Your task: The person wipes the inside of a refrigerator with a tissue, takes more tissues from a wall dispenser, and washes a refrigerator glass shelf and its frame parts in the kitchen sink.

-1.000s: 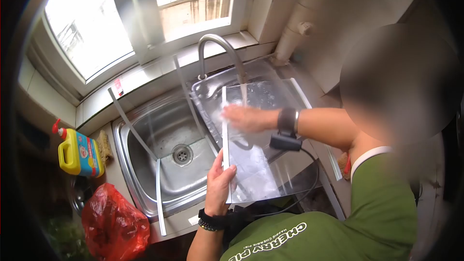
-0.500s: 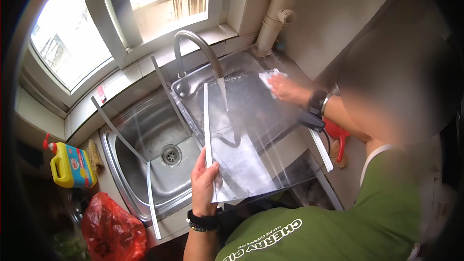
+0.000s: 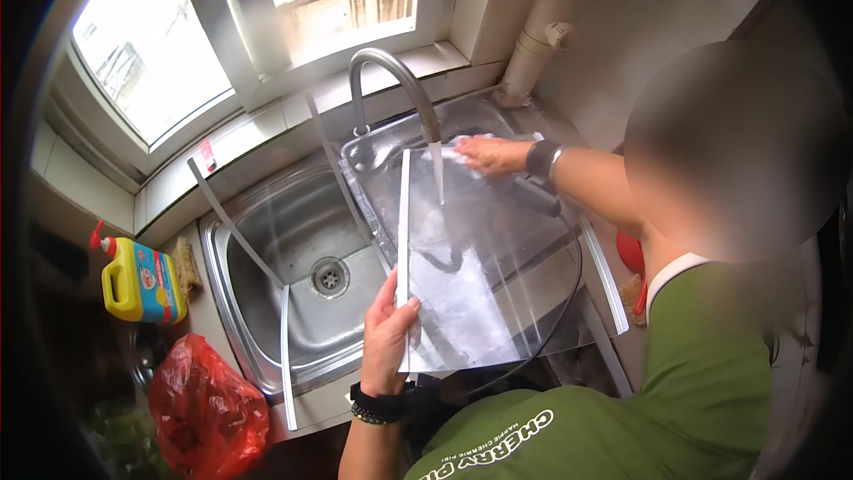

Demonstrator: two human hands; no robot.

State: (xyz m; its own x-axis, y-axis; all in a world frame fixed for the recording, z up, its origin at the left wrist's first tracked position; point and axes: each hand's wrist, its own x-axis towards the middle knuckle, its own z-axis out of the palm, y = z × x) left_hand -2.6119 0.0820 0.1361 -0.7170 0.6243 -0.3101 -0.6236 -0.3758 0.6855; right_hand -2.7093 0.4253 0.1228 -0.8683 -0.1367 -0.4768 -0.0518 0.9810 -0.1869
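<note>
A clear shelf panel [image 3: 471,302] with pale strips along its side edges is tilted over the right sink basin. My left hand [image 3: 389,329] is closed around its left white strip near the lower corner, thumb on top. Near the panel's far edge, my right hand [image 3: 498,156] presses a white cloth [image 3: 460,148] against the surface; the cloth is partly hidden under the fingers and blurred. Just left of that hand stands the curved faucet [image 3: 425,107], with its spout over the panel. Whether water is running I cannot tell.
A second clear panel with grey-white strips [image 3: 286,356] lies across the left basin [image 3: 258,302]. To the left are a yellow detergent jug [image 3: 147,280], a sponge-like block [image 3: 187,267] and a red plastic bag [image 3: 209,404]. A red-handled brush [image 3: 638,289] is at the right.
My right hand has slid left along the panel's far edge with the cloth, towards the faucet. My left hand keeps its grip. The whole view has shifted slightly.
</note>
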